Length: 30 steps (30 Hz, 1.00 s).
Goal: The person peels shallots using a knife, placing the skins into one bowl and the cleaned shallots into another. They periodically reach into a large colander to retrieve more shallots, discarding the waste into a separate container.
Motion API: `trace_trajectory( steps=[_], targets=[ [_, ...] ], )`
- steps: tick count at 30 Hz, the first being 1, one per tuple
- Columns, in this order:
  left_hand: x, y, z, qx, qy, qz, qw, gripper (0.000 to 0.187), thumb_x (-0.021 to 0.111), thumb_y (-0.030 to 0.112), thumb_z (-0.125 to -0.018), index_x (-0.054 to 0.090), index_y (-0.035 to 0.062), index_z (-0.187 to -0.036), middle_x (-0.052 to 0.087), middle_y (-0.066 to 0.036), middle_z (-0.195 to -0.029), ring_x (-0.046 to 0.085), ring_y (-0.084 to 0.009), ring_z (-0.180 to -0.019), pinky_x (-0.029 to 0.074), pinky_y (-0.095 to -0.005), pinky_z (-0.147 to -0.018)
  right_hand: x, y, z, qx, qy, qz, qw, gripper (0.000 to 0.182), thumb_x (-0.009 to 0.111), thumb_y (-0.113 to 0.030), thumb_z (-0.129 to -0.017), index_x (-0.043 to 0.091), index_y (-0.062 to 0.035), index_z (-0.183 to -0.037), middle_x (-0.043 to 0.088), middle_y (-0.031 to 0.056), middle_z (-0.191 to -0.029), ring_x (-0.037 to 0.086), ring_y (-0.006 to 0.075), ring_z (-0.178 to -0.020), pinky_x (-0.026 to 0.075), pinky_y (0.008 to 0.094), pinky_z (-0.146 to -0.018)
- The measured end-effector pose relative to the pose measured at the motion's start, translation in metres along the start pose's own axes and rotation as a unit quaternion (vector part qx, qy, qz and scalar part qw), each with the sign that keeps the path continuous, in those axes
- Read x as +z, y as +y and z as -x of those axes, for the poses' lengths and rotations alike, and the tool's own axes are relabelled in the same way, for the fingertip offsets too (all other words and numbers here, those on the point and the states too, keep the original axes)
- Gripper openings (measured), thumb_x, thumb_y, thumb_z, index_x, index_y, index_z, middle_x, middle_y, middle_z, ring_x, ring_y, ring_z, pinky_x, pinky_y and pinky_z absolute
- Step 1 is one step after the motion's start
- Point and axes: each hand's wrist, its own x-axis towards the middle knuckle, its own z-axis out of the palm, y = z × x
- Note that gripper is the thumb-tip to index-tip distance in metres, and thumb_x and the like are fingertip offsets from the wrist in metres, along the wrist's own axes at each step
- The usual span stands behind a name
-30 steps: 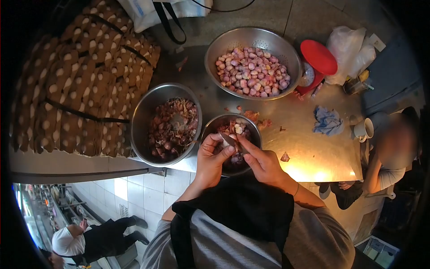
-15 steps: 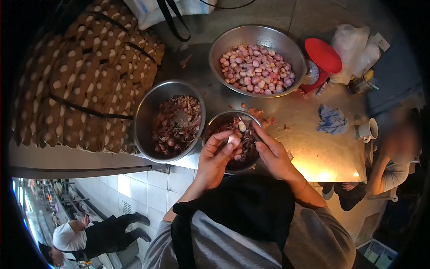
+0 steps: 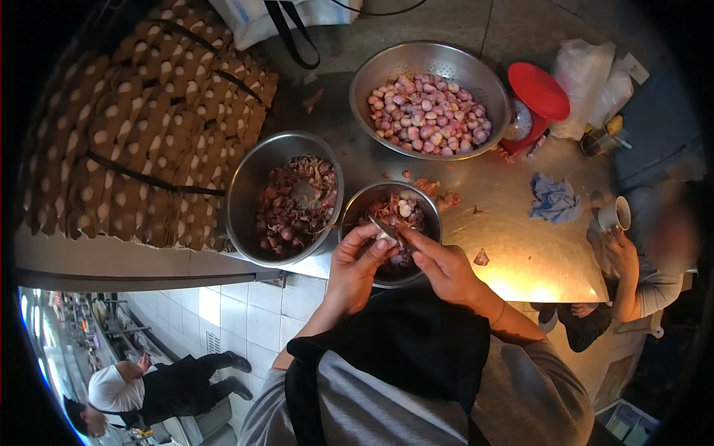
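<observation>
My left hand [image 3: 355, 264] is closed around a small pale shallot [image 3: 384, 238], pinched between thumb and fingertips. In my right hand [image 3: 448, 269] is a small knife [image 3: 381, 226], its blade lying against the shallot. Both hands are over the near edge of a small metal bowl [image 3: 348, 212] that holds reddish skins and several pale peeled shallots [image 3: 406, 203]. To the left stands a larger metal bowl [image 3: 236, 186] with unpeeled shallots [image 3: 281, 230] and dry skins. Further off, a big metal colander [image 3: 476, 67] contains many pinkish peeled shallots [image 3: 430, 115].
Stacked egg trays [image 3: 134, 134] fill the left. On the metal table [image 3: 506, 253] are a red scale [image 3: 537, 93], a blue cloth [image 3: 554, 198] and scraps of skin. At right, a seated person's hand [image 3: 621, 253] holds a white mug [image 3: 614, 214]. Another person [image 3: 171, 390] stands lower left.
My right hand has come left and down, bringing the knife blade onto the shallot. The person at right has taken hold of the mug and tilted it up off the table.
</observation>
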Motion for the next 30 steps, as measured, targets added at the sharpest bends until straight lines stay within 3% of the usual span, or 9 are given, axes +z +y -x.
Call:
trace_trajectory(
  steps=[1,3,6,8,13,15,21,25,30],
  targets=[
    [-0.001,0.000,0.000,0.000,-0.006,0.005,1.000,0.025,0.054,0.003,-0.083,0.053,0.0055,-0.108,0.055,-0.007,-0.108,0.054,-0.0153,-0.096,0.046,-0.0309,-0.082,0.001,0.003,0.000,-0.008,0.012,-0.039,0.999,0.036,0.045,-0.014,-0.089,0.043,-0.0052,-0.124,0.052,0.0127,-0.119,0.052,0.0219,-0.107,0.039,0.0274,-0.088],
    [0.003,0.003,0.001,-0.008,-0.018,0.015,1.000,0.027,0.054,0.003,-0.083,0.052,0.0059,-0.110,0.054,-0.008,-0.110,0.054,-0.0163,-0.097,0.046,-0.0309,-0.082,-0.001,0.003,-0.002,0.068,0.029,-0.135,0.988,0.035,0.044,-0.013,-0.090,0.044,-0.0038,-0.123,0.050,0.0121,-0.121,0.049,0.0197,-0.110,0.037,0.0269,-0.091],
    [0.010,0.010,0.002,-0.018,-0.036,0.050,0.998,0.028,0.052,0.003,-0.084,0.049,0.0035,-0.113,0.053,-0.008,-0.110,0.054,-0.0179,-0.099,0.045,-0.0322,-0.085,-0.009,0.007,-0.007,0.120,0.048,-0.142,0.981,0.035,0.042,-0.012,-0.091,0.043,-0.0020,-0.124,0.048,0.0118,-0.123,0.045,0.0170,-0.114,0.033,0.0262,-0.094],
    [0.013,0.013,0.003,-0.033,-0.038,0.077,0.996,0.030,0.051,0.003,-0.085,0.047,0.0023,-0.115,0.053,-0.008,-0.109,0.053,-0.0184,-0.101,0.044,-0.0326,-0.087,-0.014,0.004,-0.012,0.057,0.067,-0.102,0.991,0.037,0.041,-0.013,-0.091,0.040,-0.0010,-0.126,0.046,0.0128,-0.125,0.042,0.0167,-0.115,0.031,0.0256,-0.095],
    [0.013,0.016,-0.002,-0.063,-0.027,0.134,0.989,0.030,0.053,0.003,-0.084,0.048,0.0050,-0.113,0.054,-0.006,-0.107,0.053,-0.0173,-0.101,0.042,-0.0315,-0.088,-0.015,-0.007,-0.006,0.112,0.014,-0.158,0.981,0.040,0.042,-0.012,-0.091,0.035,-0.0013,-0.129,0.044,0.0125,-0.127,0.041,0.0172,-0.117,0.030,0.0266,-0.096],
    [0.006,0.007,-0.003,-0.036,-0.020,0.123,0.992,0.028,0.054,0.003,-0.083,0.049,0.0064,-0.110,0.054,-0.005,-0.106,0.053,-0.0164,-0.100,0.042,-0.0314,-0.088,-0.011,-0.010,-0.001,0.110,-0.008,-0.183,0.977,0.042,0.043,-0.012,-0.090,0.034,-0.0016,-0.130,0.045,0.0125,-0.126,0.041,0.0176,-0.117,0.030,0.0269,-0.096],
    [0.003,-0.001,-0.005,0.005,-0.019,0.079,0.997,0.027,0.052,0.003,-0.084,0.049,0.0080,-0.110,0.055,-0.004,-0.103,0.054,-0.0140,-0.096,0.043,-0.0296,-0.088,0.002,-0.004,0.000,-0.008,-0.023,-0.057,0.998,0.043,0.047,-0.016,-0.089,0.037,-0.0022,-0.128,0.048,0.0143,-0.122,0.044,0.0205,-0.116,0.033,0.0279,-0.094],
    [0.000,0.000,-0.004,0.022,-0.036,0.063,0.997,0.029,0.055,0.003,-0.083,0.047,0.0060,-0.110,0.054,-0.007,-0.107,0.054,-0.0175,-0.096,0.042,-0.0346,-0.089,-0.001,0.003,0.000,0.052,-0.021,-0.086,0.995,0.039,0.045,-0.016,-0.090,0.040,-0.0031,-0.126,0.048,0.0148,-0.122,0.044,0.0202,-0.115,0.033,0.0282,-0.095],
    [0.011,0.006,-0.004,-0.011,-0.001,0.087,0.996,0.031,0.048,0.007,-0.087,0.042,0.0038,-0.118,0.049,-0.011,-0.116,0.051,-0.0204,-0.101,0.041,-0.0349,-0.091,-0.007,0.007,-0.007,0.104,0.050,-0.175,0.978,0.038,0.041,-0.014,-0.091,0.038,-0.0013,-0.127,0.045,0.0128,-0.126,0.040,0.0176,-0.117,0.029,0.0269,-0.097]
  ],
)
